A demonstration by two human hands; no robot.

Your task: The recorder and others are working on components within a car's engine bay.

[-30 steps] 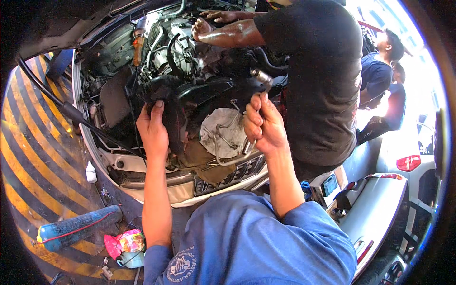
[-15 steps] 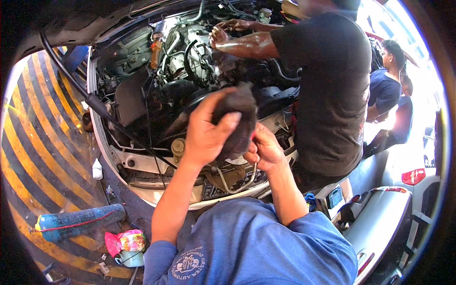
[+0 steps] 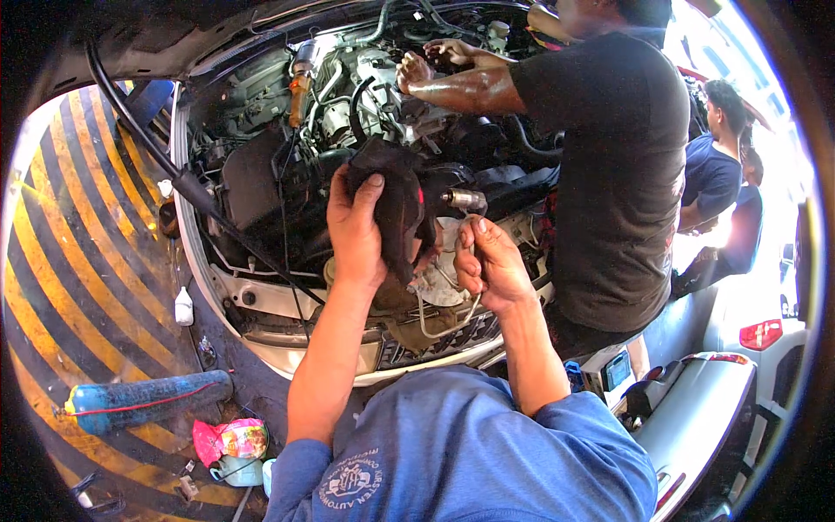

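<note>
Clutching left hand (image 3: 355,235): thumb pressed on rumpled dark cloth (image 3: 390,187); other fingers partly hidden.
Right hand (image 3: 494,265): fingers pinching bent metal tube (image 3: 425,331); join to shiny cylinder (image 3: 464,200) obscured.

Both forearms (image 3: 326,374) (image 3: 535,357) reach forward, hands (image 3: 355,230) (image 3: 497,265) apart and curled in grips.

I see a dark, bunched cloth (image 3: 396,204) with a small red patch on its three o'clock side, gripped in the left hand (image 3: 355,230) and drooping toward six. Just beside it at three, I have a silver metal tool (image 3: 464,200) in the right hand (image 3: 496,268), its cylindrical head at eleven from the fist, pointing toward nine.
</note>
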